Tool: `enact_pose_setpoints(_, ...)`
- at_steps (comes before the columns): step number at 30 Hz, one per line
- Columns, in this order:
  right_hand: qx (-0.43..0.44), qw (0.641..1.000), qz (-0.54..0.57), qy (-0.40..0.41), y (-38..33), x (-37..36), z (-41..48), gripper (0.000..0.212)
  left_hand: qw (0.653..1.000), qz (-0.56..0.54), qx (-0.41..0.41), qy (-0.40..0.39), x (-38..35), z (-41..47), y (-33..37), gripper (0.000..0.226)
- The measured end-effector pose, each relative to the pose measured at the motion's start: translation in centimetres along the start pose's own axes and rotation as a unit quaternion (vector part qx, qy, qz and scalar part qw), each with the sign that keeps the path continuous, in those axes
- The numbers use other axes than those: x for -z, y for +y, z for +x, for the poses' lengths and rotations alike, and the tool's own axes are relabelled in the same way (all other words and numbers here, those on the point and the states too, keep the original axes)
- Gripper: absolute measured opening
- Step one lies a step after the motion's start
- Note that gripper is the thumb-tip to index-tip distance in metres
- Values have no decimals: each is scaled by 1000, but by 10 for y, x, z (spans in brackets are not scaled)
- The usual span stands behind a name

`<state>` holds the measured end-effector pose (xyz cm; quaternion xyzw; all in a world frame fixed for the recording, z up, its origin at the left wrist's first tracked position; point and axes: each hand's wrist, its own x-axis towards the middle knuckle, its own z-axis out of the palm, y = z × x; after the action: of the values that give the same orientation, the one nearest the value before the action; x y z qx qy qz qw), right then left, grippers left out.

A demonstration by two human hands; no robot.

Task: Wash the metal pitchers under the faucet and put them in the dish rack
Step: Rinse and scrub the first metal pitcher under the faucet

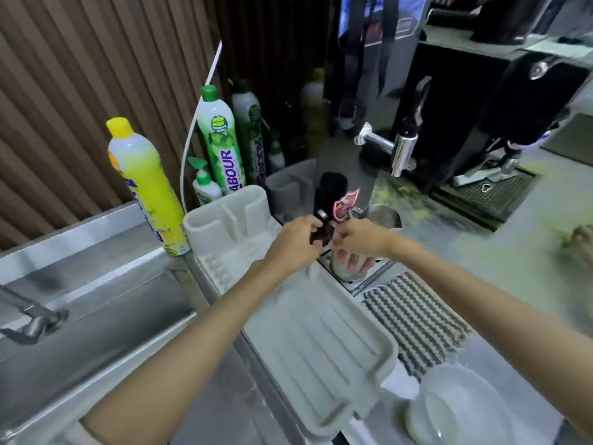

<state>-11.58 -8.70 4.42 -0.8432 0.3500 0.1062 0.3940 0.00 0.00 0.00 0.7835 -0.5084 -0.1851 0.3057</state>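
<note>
The right grip (356,236) holds tight the top of the metal pitcher (346,273), which stands straight up under it. Just left, the left grip (296,240) pinches a dark thing (321,233).

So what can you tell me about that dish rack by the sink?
The dish rack is a pale grey plastic tray with a raised rim and long ribs across its base. At its far end stand short pegs and an upright holder with compartments. It lies flat on the steel counter, right of the sink. The left hand reaches over it; no pitcher shows in it.
</note>
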Motion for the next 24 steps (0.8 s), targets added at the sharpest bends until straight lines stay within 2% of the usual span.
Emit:
enact_pose_setpoints(4,-31,999,41,-16,29,10,-4,13,996,72,-28,-44,-16,15,9,63)
enact_pose_setpoints(7,-19,996,86,-10,41,9,-4,16,987,123,-48,-95,-27,23,3,70)
enact_pose_setpoints(9,-8,996,90,-14,44,7,-7,19,982,155,-58,-93,-31,22,2,68)
enact_pose_setpoints(11,-6,997,70,-20,47,5,-8,18,977,198,-68,-51,-33,21,3,60)
enact_pose_setpoints(14,-29,997,69,-6,49,5,-8,28,971,237,-32,3,-27,19,8,32)
enact_pose_setpoints(16,-59,992,110,10,51,5,-8,31,981,195,10,8,-24,18,9,22)
enact_pose_setpoints(18,-80,987,138,4,53,0,-10,32,996,80,45,-20,-24,11,12,21)
enact_pose_setpoints(20,-92,976,198,12,55,-11,-9,38,995,-29,63,-69,-27,1,19,17)
enact_pose_setpoints(22,-109,958,261,43,56,-21,-8,42,992,-45,52,-109,-36,-7,25,16)
enact_pose_setpoints(24,-118,947,289,75,59,-27,-5,36,991,-30,43,-119,-46,-12,26,17)
